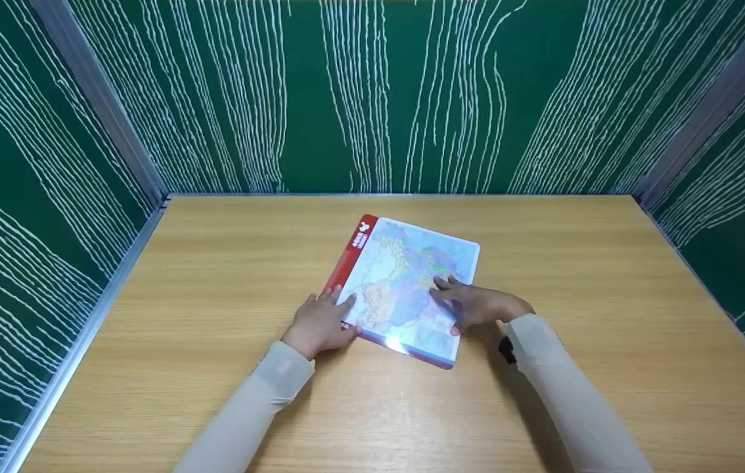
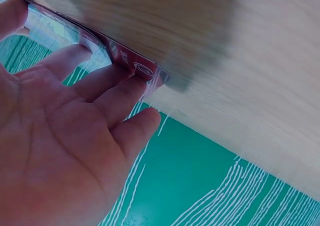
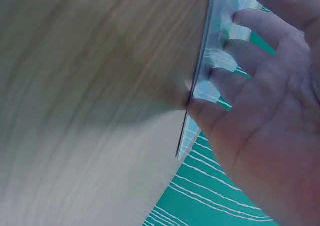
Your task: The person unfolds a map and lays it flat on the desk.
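A glossy map with rounded corners and a red strip along its left side lies turned at an angle on the wooden table. My left hand is at its lower left corner, fingers extended and touching the red edge. In the left wrist view, fingertips of the left hand rest against the red border. On the map's right side, my right hand has its fingers spread over the printed face. The right wrist view has that hand's fingertips on the map, the nearest one at its edge.
The wooden table extends around the map on all sides. Green walls with white wavy lines stand behind it and at both sides, with grey posts in the corners. Light glares on the map's lower edge.
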